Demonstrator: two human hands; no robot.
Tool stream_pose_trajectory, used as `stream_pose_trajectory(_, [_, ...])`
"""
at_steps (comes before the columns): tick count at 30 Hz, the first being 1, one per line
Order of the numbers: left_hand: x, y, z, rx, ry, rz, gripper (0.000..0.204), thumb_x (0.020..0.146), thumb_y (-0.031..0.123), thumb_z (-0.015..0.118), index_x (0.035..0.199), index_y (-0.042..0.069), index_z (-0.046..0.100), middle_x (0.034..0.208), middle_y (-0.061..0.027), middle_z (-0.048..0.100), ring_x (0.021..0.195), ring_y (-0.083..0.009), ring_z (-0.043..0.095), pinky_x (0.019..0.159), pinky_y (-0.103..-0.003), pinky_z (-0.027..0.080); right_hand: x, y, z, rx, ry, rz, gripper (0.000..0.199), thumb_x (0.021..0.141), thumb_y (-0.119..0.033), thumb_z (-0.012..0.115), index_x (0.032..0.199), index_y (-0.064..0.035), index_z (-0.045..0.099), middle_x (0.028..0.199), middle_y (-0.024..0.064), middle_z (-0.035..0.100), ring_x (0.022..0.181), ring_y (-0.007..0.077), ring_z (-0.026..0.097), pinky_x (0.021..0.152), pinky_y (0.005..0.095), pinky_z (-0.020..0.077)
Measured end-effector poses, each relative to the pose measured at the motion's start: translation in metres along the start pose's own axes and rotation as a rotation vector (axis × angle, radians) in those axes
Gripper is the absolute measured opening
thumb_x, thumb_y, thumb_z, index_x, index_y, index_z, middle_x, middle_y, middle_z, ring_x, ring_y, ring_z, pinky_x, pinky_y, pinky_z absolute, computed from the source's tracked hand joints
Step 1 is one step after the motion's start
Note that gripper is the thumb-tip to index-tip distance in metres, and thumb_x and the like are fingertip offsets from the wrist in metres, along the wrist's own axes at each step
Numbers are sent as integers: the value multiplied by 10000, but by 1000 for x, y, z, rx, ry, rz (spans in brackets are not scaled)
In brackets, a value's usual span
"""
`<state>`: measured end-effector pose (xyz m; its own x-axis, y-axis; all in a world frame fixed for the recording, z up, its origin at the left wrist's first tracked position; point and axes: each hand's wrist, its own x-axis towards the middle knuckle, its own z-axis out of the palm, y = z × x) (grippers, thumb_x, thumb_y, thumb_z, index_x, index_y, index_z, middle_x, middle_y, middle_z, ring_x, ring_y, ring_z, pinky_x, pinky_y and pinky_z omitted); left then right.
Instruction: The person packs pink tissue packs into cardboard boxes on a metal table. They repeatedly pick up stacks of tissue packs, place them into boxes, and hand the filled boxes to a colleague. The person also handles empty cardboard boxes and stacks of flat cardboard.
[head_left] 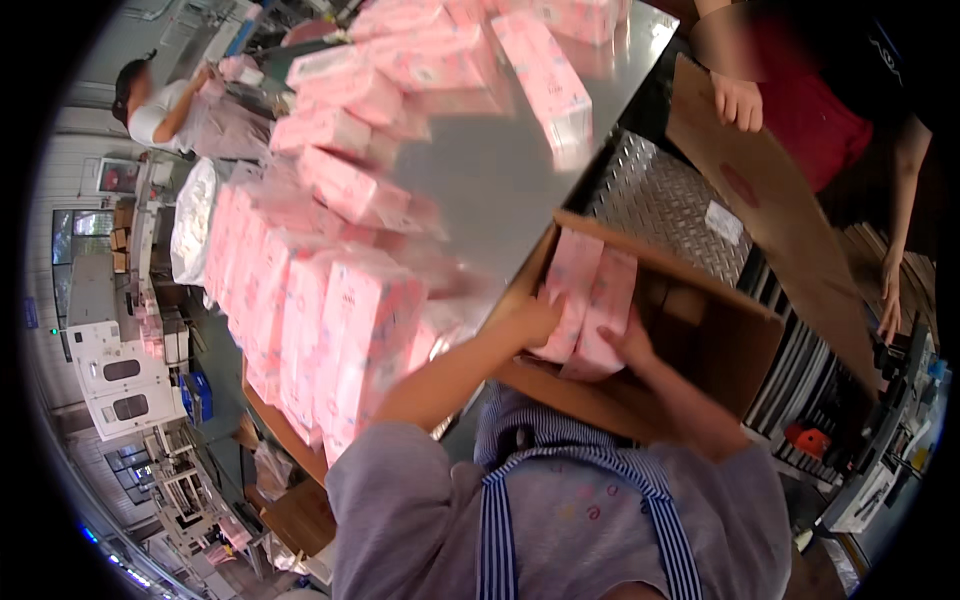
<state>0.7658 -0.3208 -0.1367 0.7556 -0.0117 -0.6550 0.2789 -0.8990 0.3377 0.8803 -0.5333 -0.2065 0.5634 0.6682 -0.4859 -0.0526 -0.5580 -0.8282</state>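
Nearest us, our blue-and-white striped cloth apron (580, 460) lies over a grey short-sleeved shirt (590, 540); at far left, a white boxy machine cabinet with dark rounded windows (125, 390), a blue plastic crate (197, 396) just beside it; further along, a co-worker in a white top and dark cap (165, 118), both hands raised, what they hold too small to tell; then a shiny whitish plastic bag (195, 220), touching or just beside close rows of pink-and-white film-wrapped packs (365, 310), which ring a bare patch of grey metal tabletop (480, 170).

Centre right, an open brown cardboard box (745, 330) by the table edge; inside, at its left end, a side-by-side pair of long pink-and-white packs (613, 292); our left hand (537, 322), fingers bent, grips the pair's left side; our right hand (632, 345) clasps its right side, the pair pressed between both; how far the fingertips wrap under, we cannot tell.

Beyond the box, a diamond-patterned metal plate (640, 185); rightmost, a second person's hand (738, 102) on a long brown cardboard flap (745, 180).
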Motion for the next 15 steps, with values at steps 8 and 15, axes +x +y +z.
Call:
stream_pose_trajectory(8, [66,4,-131,-381,779,-180,224,788,222,594,914,47,657,982,-177,642,810,-366,623,681,-456,502,84,35,56,-335,-735,363,348,797,-230,649,1091,-45,623,1016,162,660,881,255,639,764,371,506])
stream_pose_trajectory(15, [109,-179,-345,-161,1411,-605,371,873,386,507,1113,126,619,1299,-189,463,1239,-394,363,954,-572,357,156,-362,-29,-1076,743,-820,678,773,-370,666,1371,-169,418,1288,200,492,1017,381,579,818,423,491])
